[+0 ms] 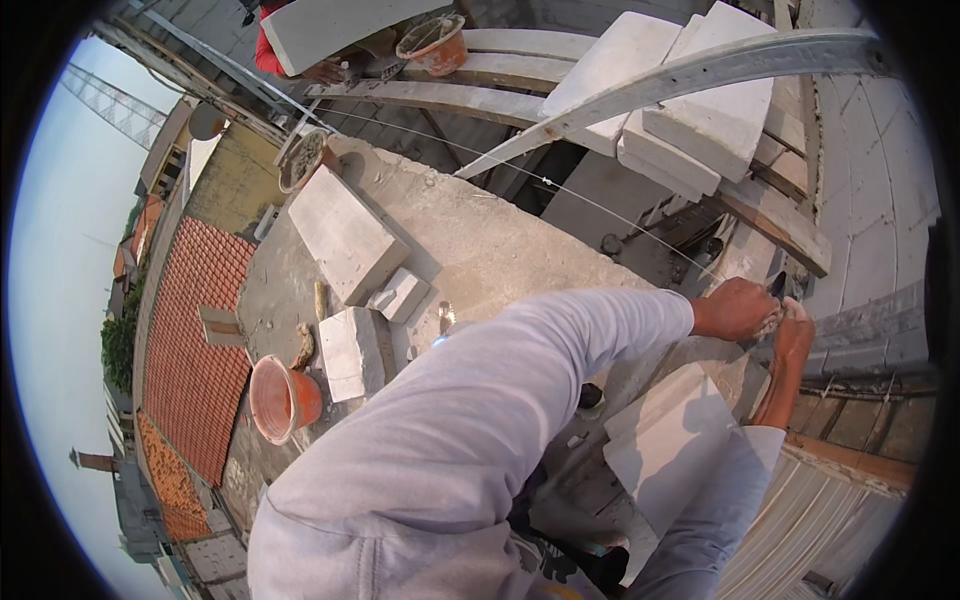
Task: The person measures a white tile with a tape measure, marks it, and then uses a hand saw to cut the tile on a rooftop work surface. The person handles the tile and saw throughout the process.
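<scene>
My left hand and my right hand are close together at the right, by the grey block wall. Both have their fingers closed. Between them a small dark thing sticks up, and its kind is hidden by the fingers. A thin white string runs taut from the far left across the gap and ends at my left hand. Below my hands, a pale block lies near my right forearm, partly in shadow.
Pale blocks are stacked on timber beams beyond a gap, with a curved metal bar in front. On the concrete ledge lie more blocks and an orange bucket. A co-worker's red sleeve shows beside a large block.
</scene>
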Demonstrator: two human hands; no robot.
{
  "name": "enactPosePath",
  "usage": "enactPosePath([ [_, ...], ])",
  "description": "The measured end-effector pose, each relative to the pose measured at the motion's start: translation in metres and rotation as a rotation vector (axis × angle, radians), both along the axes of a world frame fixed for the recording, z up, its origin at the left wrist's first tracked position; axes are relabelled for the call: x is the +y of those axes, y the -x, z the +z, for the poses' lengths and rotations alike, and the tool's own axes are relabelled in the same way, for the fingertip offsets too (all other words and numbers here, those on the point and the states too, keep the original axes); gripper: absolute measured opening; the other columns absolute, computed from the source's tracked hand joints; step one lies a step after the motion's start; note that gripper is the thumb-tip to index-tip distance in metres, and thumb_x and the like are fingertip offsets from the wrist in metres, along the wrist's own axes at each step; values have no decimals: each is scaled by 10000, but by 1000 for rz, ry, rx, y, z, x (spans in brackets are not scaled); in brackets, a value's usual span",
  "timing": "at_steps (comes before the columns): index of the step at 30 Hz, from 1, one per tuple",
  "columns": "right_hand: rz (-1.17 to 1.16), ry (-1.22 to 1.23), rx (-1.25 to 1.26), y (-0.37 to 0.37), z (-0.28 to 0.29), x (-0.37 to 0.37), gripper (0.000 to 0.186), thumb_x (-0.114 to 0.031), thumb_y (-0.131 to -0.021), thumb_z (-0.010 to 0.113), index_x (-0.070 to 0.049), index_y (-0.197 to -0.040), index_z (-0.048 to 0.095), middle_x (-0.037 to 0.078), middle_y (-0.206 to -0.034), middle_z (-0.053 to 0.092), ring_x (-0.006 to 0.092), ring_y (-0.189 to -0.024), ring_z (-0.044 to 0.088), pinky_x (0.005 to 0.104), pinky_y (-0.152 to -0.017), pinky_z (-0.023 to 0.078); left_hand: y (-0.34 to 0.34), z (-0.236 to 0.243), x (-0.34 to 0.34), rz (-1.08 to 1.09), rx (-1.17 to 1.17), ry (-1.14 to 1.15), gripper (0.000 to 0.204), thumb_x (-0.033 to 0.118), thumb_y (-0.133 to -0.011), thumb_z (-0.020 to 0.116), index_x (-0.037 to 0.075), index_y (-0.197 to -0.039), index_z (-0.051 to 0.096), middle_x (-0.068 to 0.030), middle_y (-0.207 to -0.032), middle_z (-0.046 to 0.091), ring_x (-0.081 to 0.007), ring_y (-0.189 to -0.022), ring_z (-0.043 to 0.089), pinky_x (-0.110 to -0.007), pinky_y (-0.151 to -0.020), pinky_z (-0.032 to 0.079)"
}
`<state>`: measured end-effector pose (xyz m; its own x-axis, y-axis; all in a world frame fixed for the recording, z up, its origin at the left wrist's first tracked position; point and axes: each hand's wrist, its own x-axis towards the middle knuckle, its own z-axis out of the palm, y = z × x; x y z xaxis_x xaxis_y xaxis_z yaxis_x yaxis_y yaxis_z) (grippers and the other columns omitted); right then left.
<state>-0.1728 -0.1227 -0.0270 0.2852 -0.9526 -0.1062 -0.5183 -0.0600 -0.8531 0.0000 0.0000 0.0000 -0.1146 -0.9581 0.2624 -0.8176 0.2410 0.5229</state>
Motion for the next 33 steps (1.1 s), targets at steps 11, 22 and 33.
enactPosePath([
  [11,-140,179,31,-39,30,41,276,-169,-984,575,32,-1021,761,327,-1082,743,517,-1081,707,508,-925,559,-3,5,-4,-27,59,44,189,227,-1044,613,50,-1110,617,-211,-978,706,-447,-971,690,-567,-856,536],
  [22,-83,255,222,-29,54,90,297,-213,-1042,537,17,-1027,725,303,-1078,746,514,-1085,704,571,-948,555,-11,9,-7,-39,-4,7,204,234,-1048,605,63,-1127,685,-202,-1012,739,-444,-982,699,-561,-855,543],
  [33,-91,341,320,49,53,118,232,-167,-1049,553,-33,-1159,706,282,-1105,743,504,-1064,699,572,-952,540,-11,37,-31,-195,19,-150,355,376,-1089,605,48,-1098,740,-192,-1009,773,-420,-970,725,-496,-859,549],
])
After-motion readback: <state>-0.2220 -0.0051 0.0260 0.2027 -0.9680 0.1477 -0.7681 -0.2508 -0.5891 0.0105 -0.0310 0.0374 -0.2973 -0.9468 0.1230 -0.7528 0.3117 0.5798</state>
